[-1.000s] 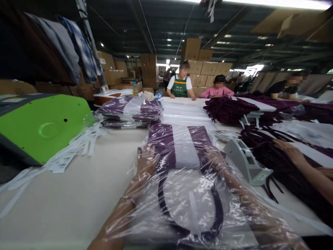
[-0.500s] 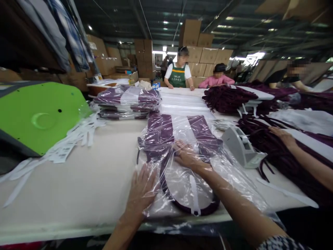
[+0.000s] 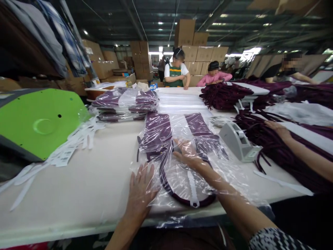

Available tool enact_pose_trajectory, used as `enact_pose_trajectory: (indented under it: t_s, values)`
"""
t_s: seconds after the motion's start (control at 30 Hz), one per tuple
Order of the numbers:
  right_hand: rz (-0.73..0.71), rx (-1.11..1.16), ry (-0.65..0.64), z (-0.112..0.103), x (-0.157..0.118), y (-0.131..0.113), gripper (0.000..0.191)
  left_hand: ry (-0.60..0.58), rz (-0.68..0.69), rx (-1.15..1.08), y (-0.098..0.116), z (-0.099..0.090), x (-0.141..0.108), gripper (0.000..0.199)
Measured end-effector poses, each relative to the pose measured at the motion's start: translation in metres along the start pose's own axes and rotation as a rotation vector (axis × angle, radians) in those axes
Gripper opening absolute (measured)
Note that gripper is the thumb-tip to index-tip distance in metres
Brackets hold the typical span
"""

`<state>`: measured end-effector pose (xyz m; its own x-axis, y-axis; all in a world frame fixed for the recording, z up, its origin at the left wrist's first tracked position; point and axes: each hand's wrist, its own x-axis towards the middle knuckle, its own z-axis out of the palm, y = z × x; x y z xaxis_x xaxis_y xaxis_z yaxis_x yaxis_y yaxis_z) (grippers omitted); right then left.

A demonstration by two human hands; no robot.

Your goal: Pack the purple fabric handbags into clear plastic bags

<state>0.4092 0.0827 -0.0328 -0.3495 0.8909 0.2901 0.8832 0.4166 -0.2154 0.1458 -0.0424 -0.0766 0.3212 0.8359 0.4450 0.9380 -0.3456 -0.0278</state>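
A folded purple garment [image 3: 157,130] with a white band lies inside a clear plastic bag [image 3: 229,173] on the pale table [image 3: 85,194]. A purple loop [image 3: 166,184] of the garment curves toward me, with a white strip [image 3: 193,189] at it. My left hand [image 3: 142,189] rests flat, fingers spread, at the bag's left edge. My right hand [image 3: 186,152] reaches in under the clear film, fingers extended over the garment's lower middle. Neither hand grips anything.
Bagged purple garments [image 3: 126,100] are stacked behind. A green machine [image 3: 41,121] and white labels [image 3: 65,152] lie left. Right are a grey tape dispenser [image 3: 238,142], purple piles [image 3: 226,95] and another person's hand [image 3: 279,130]. People stand beyond the table.
The view has shifted slightly. My left hand sits a little farther from the loop, with its fingers more visible outside the film. Across the table, the person in green has turned and moved an arm.
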Motion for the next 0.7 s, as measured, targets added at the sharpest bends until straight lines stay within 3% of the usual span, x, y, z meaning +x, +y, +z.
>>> enact_pose_trajectory:
  t_s: [0.1,0.23,0.3,0.37,0.43,0.53,0.63,0.7]
  values:
    - [0.094,0.064,0.15,-0.027,-0.046,0.014,0.066,0.062,-0.067,-0.011,-0.005,0.0,-0.015,0.069]
    - [0.278,0.069,0.374,-0.051,-0.132,0.055,0.067,0.081,-0.153,-0.06,-0.017,-0.006,-0.045,0.073]
    - [0.358,0.043,0.381,-0.05,-0.172,0.072,0.066,0.082,-0.143,-0.067,-0.017,-0.009,-0.058,0.072]
    - [0.347,0.018,0.319,-0.041,-0.2,0.075,0.058,0.103,-0.103,-0.061,-0.009,-0.011,-0.064,0.07]
    - [0.258,0.009,0.255,-0.028,-0.209,0.061,0.049,0.137,-0.009,-0.076,0.007,-0.013,-0.06,0.068]
    - [0.134,0.004,0.218,-0.016,-0.195,0.023,0.049,0.189,0.236,-0.155,0.038,-0.015,-0.039,0.056]
    - [0.145,-0.008,0.273,-0.021,-0.179,-0.003,0.054,0.273,0.489,-0.262,0.064,-0.017,-0.01,0.04]
    - [0.143,-0.001,0.352,-0.031,-0.178,-0.006,0.051,0.33,0.537,-0.358,0.073,-0.016,0.004,0.027]
